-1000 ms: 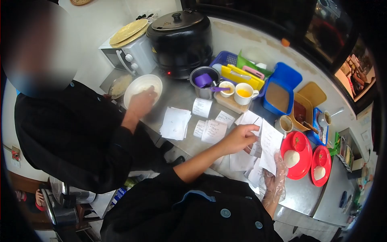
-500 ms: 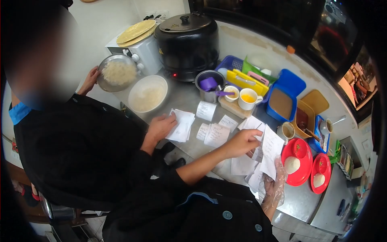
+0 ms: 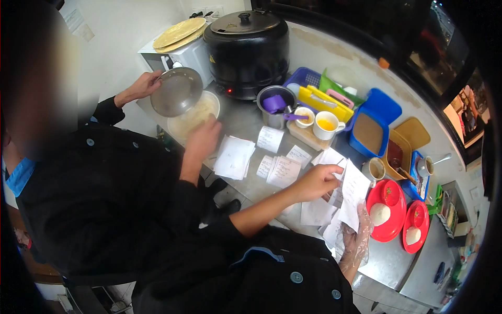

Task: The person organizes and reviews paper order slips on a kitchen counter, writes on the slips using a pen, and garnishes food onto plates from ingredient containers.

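Observation:
My right hand (image 3: 356,235), in a clear plastic glove, grips a handwritten paper slip (image 3: 355,188) from below and holds it tilted up. My bare left hand (image 3: 320,182) has its fingers pinched together at the left edge of the slip, above more loose papers (image 3: 317,212) lying on the metal counter. To the left lie printed receipts (image 3: 284,171) and a stack of white papers (image 3: 234,157). Just right of my gloved hand is a red plate (image 3: 389,225) with a mound of rice (image 3: 380,214) and a small red bowl (image 3: 390,192).
At left, a co-worker tips a metal bowl (image 3: 178,94) over a white bowl (image 3: 174,124). Behind stand a black soup warmer (image 3: 246,57), a pot (image 3: 272,123), cups (image 3: 325,125), a blue container (image 3: 384,104) and a brown sauce container (image 3: 413,133). Another red plate (image 3: 417,245) sits right.
The co-worker has tipped the metal bowl over the white bowl and lifted the other hand off the paper stack toward it. My hands and the slip stay almost in place.

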A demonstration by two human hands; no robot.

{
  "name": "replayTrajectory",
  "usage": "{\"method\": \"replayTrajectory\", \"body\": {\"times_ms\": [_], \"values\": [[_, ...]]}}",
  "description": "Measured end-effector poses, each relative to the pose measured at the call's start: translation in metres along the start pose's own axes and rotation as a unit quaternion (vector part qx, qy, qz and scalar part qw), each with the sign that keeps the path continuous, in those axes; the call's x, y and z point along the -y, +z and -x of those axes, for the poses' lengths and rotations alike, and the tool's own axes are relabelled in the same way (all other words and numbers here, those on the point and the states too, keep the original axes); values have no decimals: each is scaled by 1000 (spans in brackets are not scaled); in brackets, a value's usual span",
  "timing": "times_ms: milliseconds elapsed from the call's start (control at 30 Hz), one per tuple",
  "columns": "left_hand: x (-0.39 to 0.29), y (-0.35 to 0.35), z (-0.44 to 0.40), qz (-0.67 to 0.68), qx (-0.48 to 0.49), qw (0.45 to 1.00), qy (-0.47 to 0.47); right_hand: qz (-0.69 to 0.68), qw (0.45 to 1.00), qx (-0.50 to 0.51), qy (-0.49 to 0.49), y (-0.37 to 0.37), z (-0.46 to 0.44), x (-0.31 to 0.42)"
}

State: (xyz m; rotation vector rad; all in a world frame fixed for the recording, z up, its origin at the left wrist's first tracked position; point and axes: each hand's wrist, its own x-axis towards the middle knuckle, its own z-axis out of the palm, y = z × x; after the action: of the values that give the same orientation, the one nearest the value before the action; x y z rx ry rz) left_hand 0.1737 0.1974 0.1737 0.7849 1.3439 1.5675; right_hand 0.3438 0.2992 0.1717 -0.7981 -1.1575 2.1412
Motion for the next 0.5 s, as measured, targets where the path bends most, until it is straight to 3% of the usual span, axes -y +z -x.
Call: {"method": "replayTrajectory", "body": {"times_ms": [67,167,300,500], "values": [[0,0,0,6,1,1000,1,-51,995,-46,76,2,-3,2],[-2,-2,0,-6,-3,1000,2,-44,994,-52,88,6,-3,5],[-5,-7,1,-17,-17,999,21,-5,992,-121,32,6,-6,0],[-9,-10,4,-21,-29,999,3,17,995,-98,-7,-3,-12,-2]]}}
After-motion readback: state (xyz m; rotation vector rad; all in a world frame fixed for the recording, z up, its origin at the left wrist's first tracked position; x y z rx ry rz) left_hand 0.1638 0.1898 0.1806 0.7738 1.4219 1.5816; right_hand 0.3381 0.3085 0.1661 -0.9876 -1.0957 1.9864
